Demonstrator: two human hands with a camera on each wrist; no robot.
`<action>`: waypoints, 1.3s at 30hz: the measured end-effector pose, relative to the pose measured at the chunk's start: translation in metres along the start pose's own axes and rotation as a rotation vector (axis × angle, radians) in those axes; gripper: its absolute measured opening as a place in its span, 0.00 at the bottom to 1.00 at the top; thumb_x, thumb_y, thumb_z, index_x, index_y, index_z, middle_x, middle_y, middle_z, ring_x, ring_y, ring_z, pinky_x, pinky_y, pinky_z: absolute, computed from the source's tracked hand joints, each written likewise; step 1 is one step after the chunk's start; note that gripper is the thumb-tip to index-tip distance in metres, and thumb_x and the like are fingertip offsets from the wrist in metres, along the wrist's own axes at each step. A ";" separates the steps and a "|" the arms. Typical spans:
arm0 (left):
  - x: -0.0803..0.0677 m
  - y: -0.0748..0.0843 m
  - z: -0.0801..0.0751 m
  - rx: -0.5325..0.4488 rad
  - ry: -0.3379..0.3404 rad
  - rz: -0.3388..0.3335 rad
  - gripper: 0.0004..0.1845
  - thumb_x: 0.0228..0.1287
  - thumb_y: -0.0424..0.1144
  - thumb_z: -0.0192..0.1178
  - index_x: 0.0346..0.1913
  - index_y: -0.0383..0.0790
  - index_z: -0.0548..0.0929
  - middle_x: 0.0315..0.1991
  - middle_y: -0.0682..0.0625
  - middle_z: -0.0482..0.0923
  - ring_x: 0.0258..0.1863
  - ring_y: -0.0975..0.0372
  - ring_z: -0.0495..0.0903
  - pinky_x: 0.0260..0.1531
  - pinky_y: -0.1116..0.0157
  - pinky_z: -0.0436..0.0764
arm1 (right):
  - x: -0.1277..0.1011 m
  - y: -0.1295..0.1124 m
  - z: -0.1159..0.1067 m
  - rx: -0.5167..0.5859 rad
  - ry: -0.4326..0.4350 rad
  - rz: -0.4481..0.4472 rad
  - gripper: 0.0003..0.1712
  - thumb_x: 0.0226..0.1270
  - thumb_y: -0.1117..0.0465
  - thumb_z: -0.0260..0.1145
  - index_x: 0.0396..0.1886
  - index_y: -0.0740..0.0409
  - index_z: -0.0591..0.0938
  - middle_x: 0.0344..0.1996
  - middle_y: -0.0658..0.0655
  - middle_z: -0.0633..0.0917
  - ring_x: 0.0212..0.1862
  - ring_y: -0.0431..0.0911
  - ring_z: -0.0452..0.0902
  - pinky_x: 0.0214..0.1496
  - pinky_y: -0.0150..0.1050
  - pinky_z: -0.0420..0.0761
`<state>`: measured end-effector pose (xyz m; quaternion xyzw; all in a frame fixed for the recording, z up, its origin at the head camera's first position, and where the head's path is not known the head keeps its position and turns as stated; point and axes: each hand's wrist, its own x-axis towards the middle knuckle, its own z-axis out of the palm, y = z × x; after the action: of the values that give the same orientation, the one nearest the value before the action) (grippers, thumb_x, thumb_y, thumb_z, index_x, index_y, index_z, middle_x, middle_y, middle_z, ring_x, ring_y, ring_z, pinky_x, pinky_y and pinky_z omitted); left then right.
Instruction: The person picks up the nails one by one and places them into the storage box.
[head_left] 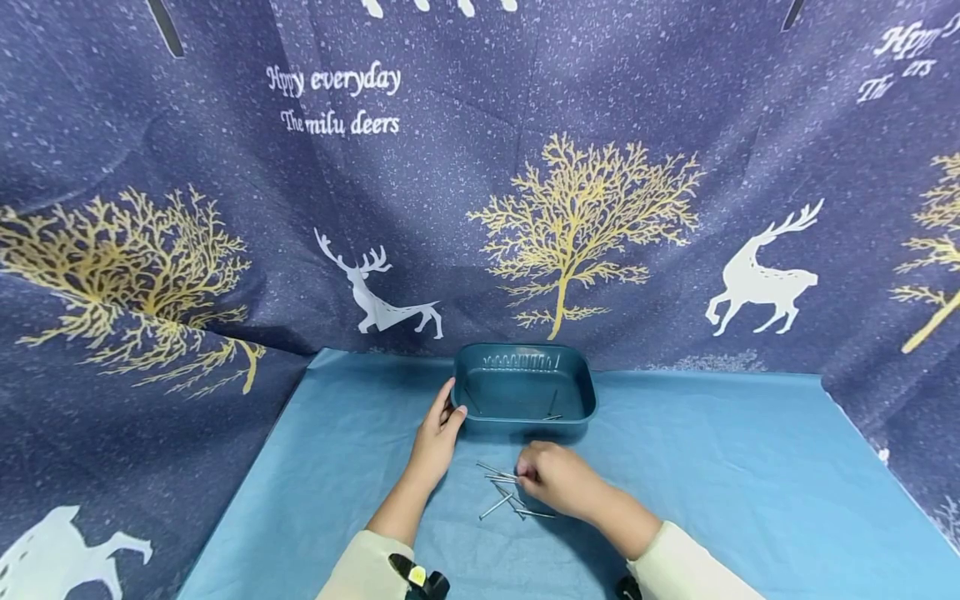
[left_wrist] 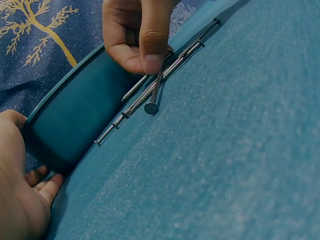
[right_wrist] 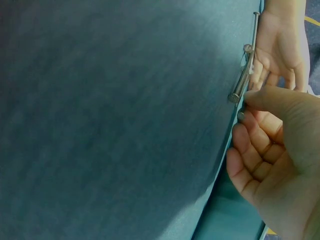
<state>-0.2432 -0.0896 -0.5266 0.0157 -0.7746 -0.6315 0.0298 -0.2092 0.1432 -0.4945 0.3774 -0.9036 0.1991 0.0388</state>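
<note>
1. Nails lie loose in a small scatter on the blue cover, near its front edge and about midway between its left and right edges. I judge them light, stiff and slick; being thin and flat on the soft cover, they are best lifted by the shank near the head, one or two at a time.
2. My right hand sits over the right of the scatter. In the left wrist view its thumb and forefinger are pinched on one nail, whose head points down at the cover while the others lie beside it.
3. My left hand is just beyond and to the left, thumb and fingers curled round the near left corner of the teal tray, steadying it.
4. The tray stands toward the back edge of the cover, near the scatter but not touching it. A few nails already lie inside, by its near wall.
5. Behind it hangs the dark curtain printed with deer and trees.
</note>
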 end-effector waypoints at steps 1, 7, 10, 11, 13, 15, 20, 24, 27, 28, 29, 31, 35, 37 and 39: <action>0.000 0.000 0.000 0.000 -0.001 0.002 0.31 0.79 0.48 0.53 0.79 0.64 0.58 0.79 0.40 0.57 0.76 0.47 0.64 0.70 0.45 0.71 | 0.000 0.000 0.000 0.002 -0.001 0.005 0.12 0.61 0.64 0.72 0.24 0.49 0.77 0.22 0.42 0.69 0.28 0.32 0.61 0.29 0.25 0.65; 0.000 -0.001 0.000 0.005 -0.002 0.010 0.31 0.79 0.49 0.53 0.79 0.65 0.58 0.79 0.39 0.58 0.76 0.47 0.64 0.70 0.45 0.71 | 0.000 0.002 0.000 0.004 0.003 0.020 0.12 0.62 0.63 0.71 0.24 0.48 0.77 0.23 0.42 0.68 0.28 0.33 0.61 0.28 0.25 0.64; 0.000 -0.001 0.001 0.003 0.000 0.006 0.31 0.79 0.49 0.53 0.79 0.65 0.58 0.78 0.39 0.58 0.76 0.47 0.64 0.70 0.45 0.71 | 0.000 0.002 0.000 -0.003 0.029 0.013 0.10 0.62 0.63 0.71 0.25 0.48 0.78 0.23 0.42 0.69 0.28 0.33 0.61 0.29 0.25 0.65; 0.001 -0.001 0.001 0.002 0.001 0.005 0.31 0.79 0.49 0.53 0.79 0.65 0.58 0.78 0.39 0.59 0.76 0.47 0.64 0.70 0.45 0.71 | 0.000 0.002 -0.001 -0.004 0.039 0.011 0.10 0.62 0.63 0.71 0.25 0.48 0.78 0.23 0.41 0.69 0.28 0.33 0.62 0.29 0.25 0.66; 0.000 -0.001 0.001 0.001 0.001 0.000 0.31 0.79 0.49 0.53 0.79 0.65 0.58 0.78 0.39 0.59 0.76 0.47 0.64 0.70 0.45 0.71 | 0.000 0.002 -0.001 -0.009 0.058 0.009 0.09 0.61 0.62 0.72 0.26 0.48 0.79 0.23 0.41 0.71 0.29 0.32 0.63 0.30 0.25 0.67; 0.000 -0.001 0.001 0.000 0.001 -0.004 0.31 0.79 0.48 0.53 0.79 0.66 0.58 0.78 0.40 0.59 0.76 0.47 0.64 0.70 0.45 0.71 | 0.000 0.002 -0.002 -0.010 0.070 0.011 0.09 0.61 0.62 0.72 0.27 0.48 0.80 0.24 0.41 0.71 0.29 0.32 0.64 0.31 0.26 0.68; 0.000 -0.001 0.001 0.001 0.001 0.004 0.31 0.79 0.48 0.53 0.79 0.64 0.58 0.78 0.38 0.60 0.75 0.46 0.65 0.69 0.45 0.72 | 0.000 0.000 -0.004 -0.011 0.079 0.022 0.08 0.60 0.61 0.73 0.27 0.48 0.81 0.25 0.41 0.74 0.30 0.32 0.67 0.32 0.27 0.72; -0.001 -0.002 0.001 0.003 0.003 0.014 0.31 0.79 0.47 0.53 0.80 0.62 0.59 0.77 0.37 0.60 0.75 0.46 0.66 0.69 0.45 0.72 | 0.001 -0.002 -0.006 -0.008 0.090 0.045 0.07 0.60 0.61 0.73 0.28 0.48 0.82 0.26 0.41 0.75 0.31 0.33 0.68 0.33 0.28 0.73; 0.000 -0.003 0.001 -0.004 0.003 0.004 0.31 0.79 0.47 0.53 0.79 0.63 0.59 0.78 0.39 0.60 0.75 0.47 0.65 0.70 0.46 0.72 | 0.001 -0.003 -0.009 -0.006 0.101 0.068 0.08 0.60 0.61 0.73 0.28 0.47 0.81 0.26 0.41 0.75 0.31 0.33 0.67 0.33 0.28 0.73; 0.000 -0.003 0.001 -0.006 0.003 0.003 0.31 0.79 0.47 0.53 0.79 0.64 0.59 0.78 0.39 0.59 0.76 0.47 0.65 0.70 0.45 0.72 | 0.001 -0.003 -0.010 -0.006 0.104 0.072 0.08 0.60 0.60 0.74 0.28 0.47 0.81 0.26 0.41 0.74 0.31 0.33 0.67 0.33 0.29 0.73; 0.000 -0.003 0.001 -0.008 0.004 -0.003 0.31 0.79 0.48 0.53 0.79 0.65 0.59 0.78 0.39 0.59 0.76 0.47 0.65 0.70 0.46 0.71 | 0.001 -0.004 -0.010 -0.006 0.106 0.075 0.09 0.60 0.60 0.74 0.27 0.47 0.81 0.25 0.42 0.74 0.31 0.33 0.67 0.33 0.29 0.72; 0.000 -0.003 0.001 -0.009 0.003 -0.002 0.31 0.79 0.48 0.53 0.79 0.65 0.59 0.78 0.39 0.59 0.76 0.47 0.65 0.70 0.46 0.72 | 0.001 -0.003 -0.010 -0.009 0.112 0.081 0.09 0.61 0.60 0.74 0.27 0.47 0.80 0.25 0.41 0.74 0.31 0.33 0.67 0.33 0.29 0.72; 0.000 -0.003 0.001 -0.007 0.004 -0.002 0.31 0.79 0.48 0.53 0.79 0.66 0.59 0.78 0.39 0.60 0.75 0.48 0.65 0.70 0.46 0.72 | 0.002 -0.003 -0.012 -0.012 0.136 0.087 0.09 0.60 0.60 0.74 0.28 0.47 0.80 0.26 0.42 0.74 0.31 0.34 0.68 0.34 0.29 0.73; 0.000 -0.002 0.001 -0.007 0.006 -0.002 0.31 0.79 0.47 0.53 0.79 0.65 0.59 0.77 0.39 0.61 0.75 0.48 0.65 0.70 0.46 0.72 | 0.003 -0.002 -0.014 -0.016 0.152 0.090 0.08 0.60 0.61 0.74 0.28 0.47 0.80 0.26 0.42 0.75 0.32 0.34 0.68 0.35 0.30 0.74; 0.000 -0.002 0.001 -0.004 0.007 0.000 0.31 0.79 0.48 0.53 0.79 0.64 0.59 0.77 0.39 0.61 0.75 0.48 0.66 0.69 0.46 0.72 | 0.003 -0.002 -0.016 -0.017 0.166 0.092 0.08 0.59 0.61 0.74 0.29 0.48 0.81 0.27 0.42 0.75 0.32 0.35 0.69 0.35 0.30 0.74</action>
<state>-0.2437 -0.0891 -0.5287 0.0180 -0.7734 -0.6328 0.0324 -0.2117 0.1463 -0.4785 0.3175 -0.9153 0.2234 0.1076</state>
